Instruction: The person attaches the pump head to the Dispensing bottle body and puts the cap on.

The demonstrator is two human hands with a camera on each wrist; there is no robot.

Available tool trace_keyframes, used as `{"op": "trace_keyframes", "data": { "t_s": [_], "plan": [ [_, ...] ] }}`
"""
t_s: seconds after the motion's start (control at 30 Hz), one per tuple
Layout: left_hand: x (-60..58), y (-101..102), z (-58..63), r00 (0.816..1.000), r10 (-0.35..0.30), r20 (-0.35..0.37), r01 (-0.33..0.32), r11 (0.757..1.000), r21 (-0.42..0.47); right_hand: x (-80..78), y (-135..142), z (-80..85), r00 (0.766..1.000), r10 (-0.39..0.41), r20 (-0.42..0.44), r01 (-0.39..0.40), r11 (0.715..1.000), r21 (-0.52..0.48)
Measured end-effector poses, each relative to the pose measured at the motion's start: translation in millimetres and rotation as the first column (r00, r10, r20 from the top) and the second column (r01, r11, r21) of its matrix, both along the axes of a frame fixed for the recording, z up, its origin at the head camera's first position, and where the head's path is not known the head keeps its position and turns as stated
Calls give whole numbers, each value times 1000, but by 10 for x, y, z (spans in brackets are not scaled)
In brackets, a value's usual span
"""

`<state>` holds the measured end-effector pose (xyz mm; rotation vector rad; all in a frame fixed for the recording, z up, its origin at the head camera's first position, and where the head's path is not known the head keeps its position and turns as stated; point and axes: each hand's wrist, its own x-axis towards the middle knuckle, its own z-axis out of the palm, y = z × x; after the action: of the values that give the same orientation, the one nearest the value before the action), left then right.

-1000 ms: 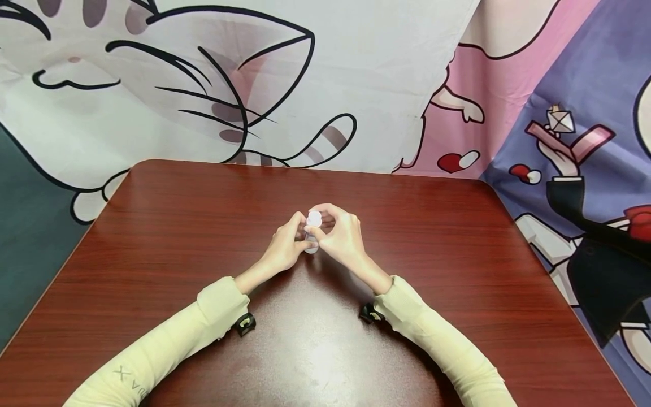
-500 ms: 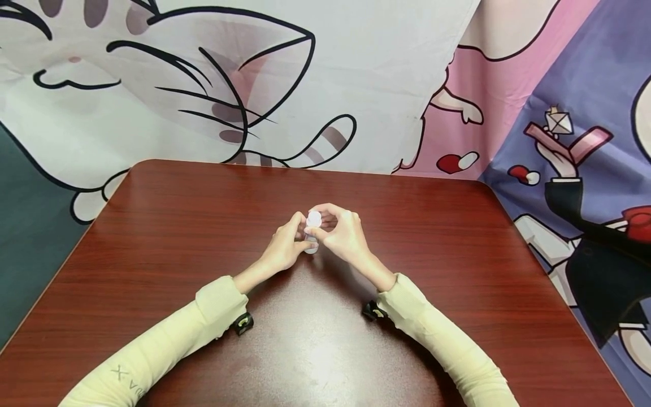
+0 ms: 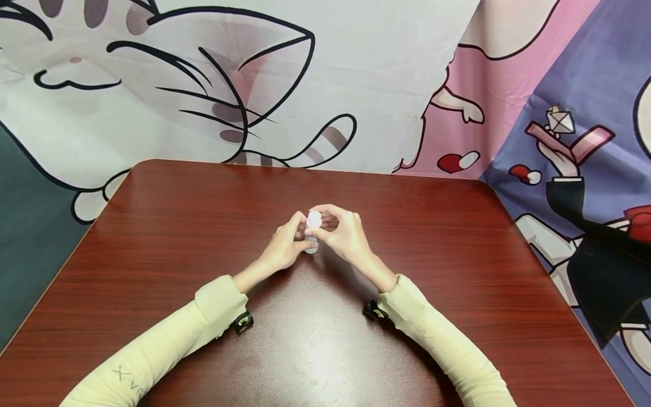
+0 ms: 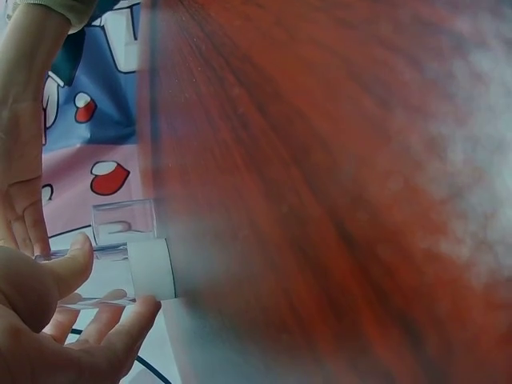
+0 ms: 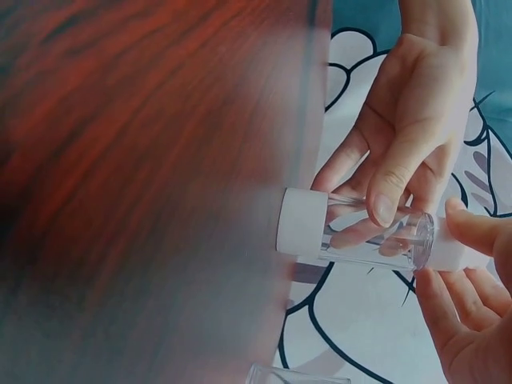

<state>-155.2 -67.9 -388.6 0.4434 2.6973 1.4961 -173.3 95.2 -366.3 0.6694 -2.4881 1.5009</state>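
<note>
A small clear cylindrical bottle [image 5: 376, 240] with a white base [image 5: 302, 222] stands upright on the table. My left hand [image 3: 283, 244] grips its clear body, thumb on the near side and fingers behind. Over the top, my right hand [image 3: 342, 233] pinches the white cap [image 3: 315, 218] between thumb and fingers. In the right wrist view, the cap [image 5: 448, 244] sits at the bottle's upper end. Behind the left hand's fingers, part of the body is hidden. The left wrist view shows the white base [image 4: 152, 269] down at the tabletop.
A clear cup-like piece [image 4: 124, 222] stands near the bottle in the left wrist view; its edge [image 5: 296, 376] shows at the bottom of the right wrist view. The reddish-brown table [image 3: 203, 192] reaches back to a printed cartoon cloth [image 3: 376, 85].
My right wrist and forearm have shifted slightly to the right, with the fingers still on the cap. The left hand and the bottle stay in place.
</note>
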Motion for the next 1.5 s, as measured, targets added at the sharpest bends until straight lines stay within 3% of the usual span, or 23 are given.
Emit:
{"op": "trace_keyframes", "data": {
  "t_s": [0.3,0.73,1.07,1.5],
  "plan": [
    [-12,-20,-16,1000,-19,-9,19,1000,6,-12,7,-8,1000,18,16,-17,1000,-3],
    [-53,-64,-21,998,-49,38,47,998,42,-35,24,-4,997,79,-26,-78,996,32],
    [-80,-84,-25,996,-55,64,55,998,16,-26,42,-45,990,133,-50,-131,991,35],
    [-81,-70,-28,997,-70,45,69,997,29,-77,131,-33,975,221,34,-221,975,0]
  ]
}}
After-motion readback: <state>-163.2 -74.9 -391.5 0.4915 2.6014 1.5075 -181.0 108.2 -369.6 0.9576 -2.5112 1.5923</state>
